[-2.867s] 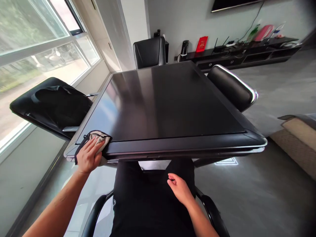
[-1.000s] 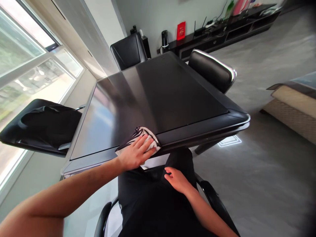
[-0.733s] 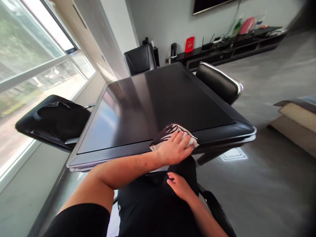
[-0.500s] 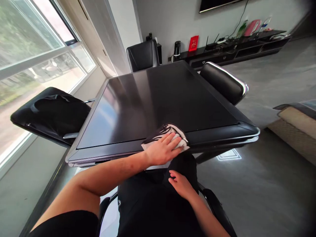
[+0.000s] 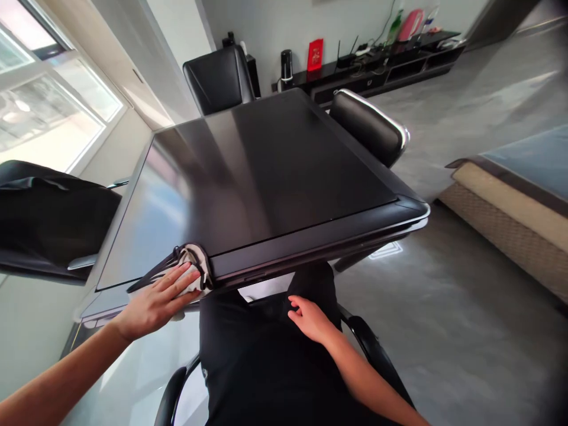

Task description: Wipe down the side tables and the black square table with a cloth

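Left hand [image 5: 155, 305] lies flat at about 10 o'clock from my lap, fingers pressed together over a folded striped cloth [image 5: 193, 269], holding it down where the top of the dark bench [image 5: 310, 248] meets its front rim. Right hand [image 5: 310, 319] rests on the black trousers [image 5: 261, 367] at about 1 o'clock, fingers loosely spread, pinching nothing. Black office chair arm [image 5: 171, 402] sits low at 7 o'clock. Past the bench: black leather chairs at 9 [image 5: 53, 219], 12 [image 5: 217, 80] and 2 o'clock [image 5: 368, 127]. Farther out, a low black cabinet [image 5: 377, 71] with a red envelope [image 5: 315, 54] at 12 to 1 o'clock, and a padded woven-sided bed base [image 5: 501, 231] at 3 o'clock.
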